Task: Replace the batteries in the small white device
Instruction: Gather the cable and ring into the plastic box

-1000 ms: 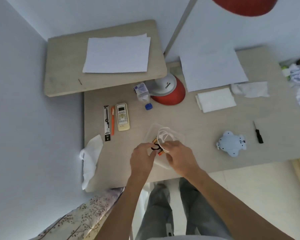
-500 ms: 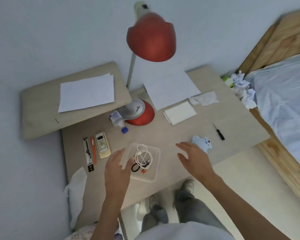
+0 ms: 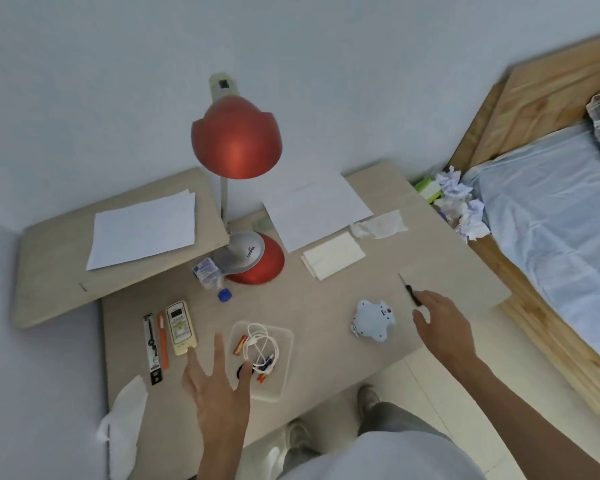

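Observation:
The small white bear-shaped device [image 3: 373,320] lies on the desk [image 3: 319,306], right of centre. A clear plastic tray [image 3: 284,341] near the front edge holds orange batteries [image 3: 240,344], a white cable and a black ring. A small black screwdriver [image 3: 410,292] lies beyond the device. My left hand [image 3: 219,379] hovers with fingers spread over the tray's left side, holding nothing. My right hand [image 3: 440,320] is open to the right of the device, its fingertips next to the screwdriver's handle.
A red desk lamp [image 3: 236,147] stands at the back, a small bottle [image 3: 210,275] at its base. A remote [image 3: 180,327], an orange pen and a black packet lie at the left. Paper sheets, tissues, a raised shelf [image 3: 49,268] and a bed [image 3: 551,237] surround the desk.
Both hands have left the tray's contents and opened. My right hand moved right past the device toward the screwdriver. The view pulled back and up.

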